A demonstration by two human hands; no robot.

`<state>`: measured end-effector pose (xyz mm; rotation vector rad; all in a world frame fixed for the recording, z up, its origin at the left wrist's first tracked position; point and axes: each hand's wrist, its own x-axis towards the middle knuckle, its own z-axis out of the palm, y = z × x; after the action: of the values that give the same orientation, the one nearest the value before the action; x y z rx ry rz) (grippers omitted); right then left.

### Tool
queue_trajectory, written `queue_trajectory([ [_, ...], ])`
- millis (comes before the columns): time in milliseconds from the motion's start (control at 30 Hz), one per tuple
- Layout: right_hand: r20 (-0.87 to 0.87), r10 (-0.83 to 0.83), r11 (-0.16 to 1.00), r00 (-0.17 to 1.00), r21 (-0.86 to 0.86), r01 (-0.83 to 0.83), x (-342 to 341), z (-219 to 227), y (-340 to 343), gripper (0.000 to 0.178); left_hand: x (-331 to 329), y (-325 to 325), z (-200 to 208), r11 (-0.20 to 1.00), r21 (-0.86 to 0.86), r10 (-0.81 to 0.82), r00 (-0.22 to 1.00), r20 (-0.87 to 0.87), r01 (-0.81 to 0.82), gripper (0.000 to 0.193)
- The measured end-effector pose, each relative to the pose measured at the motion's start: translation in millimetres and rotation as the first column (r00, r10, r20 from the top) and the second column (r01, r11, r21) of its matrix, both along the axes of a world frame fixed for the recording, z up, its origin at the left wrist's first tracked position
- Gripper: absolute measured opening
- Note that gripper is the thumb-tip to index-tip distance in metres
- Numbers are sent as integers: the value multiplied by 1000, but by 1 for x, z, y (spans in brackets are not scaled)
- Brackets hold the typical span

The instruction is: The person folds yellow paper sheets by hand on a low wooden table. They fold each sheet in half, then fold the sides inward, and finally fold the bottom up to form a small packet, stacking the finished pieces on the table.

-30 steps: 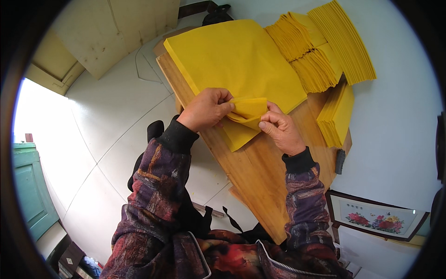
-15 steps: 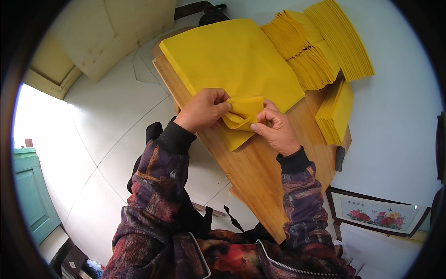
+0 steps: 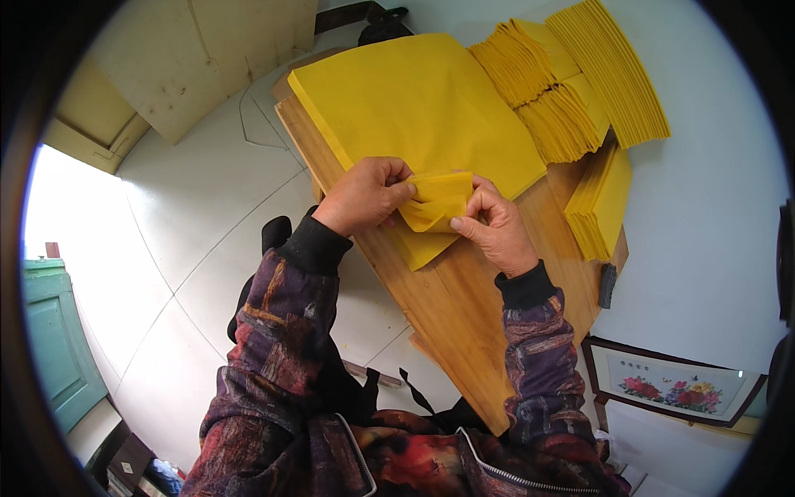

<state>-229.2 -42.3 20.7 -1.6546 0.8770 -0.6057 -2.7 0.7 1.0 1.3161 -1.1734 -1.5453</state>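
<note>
So my left hand is pinching one end of a thin yellow piece between thumb and fingers, and my right hand is pinching the other end, thumb in front. The piece is sagging into loose folds between them, by the near edge of a big flat yellow stack. Pretty sure I'm working the folds or layers here, can't tell which. Either way, the next move is probably calling for a light, steady pinch and evened-up edges. The big stack is lying on the wooden surface, and off to the right, ruffled yellow bundles are sitting near a narrow yellow stack.
</note>
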Motion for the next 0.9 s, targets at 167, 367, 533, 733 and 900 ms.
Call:
queue_trajectory([
  [167,-24,11,1000,1000,-2,-11,0,0,-1,25,0,0,1,1000,-2,0,1000,-5,0,18],
  [367,13,-1,1000,1000,18,1,0,-1,-1,25,-1,1,4,999,-7,32,999,-22,-32,22],
  [533,17,-33,998,999,62,32,-1,-3,-3,26,4,1,0,1000,-20,-22,998,-61,21,23],
  [733,32,-48,997,998,70,45,-3,-7,-5,27,15,-1,-3,985,-38,-175,964,-198,171,26],
  [900,18,-53,996,998,77,51,-3,-7,-4,26,19,1,-4,973,-70,-230,937,-263,219,31],
])
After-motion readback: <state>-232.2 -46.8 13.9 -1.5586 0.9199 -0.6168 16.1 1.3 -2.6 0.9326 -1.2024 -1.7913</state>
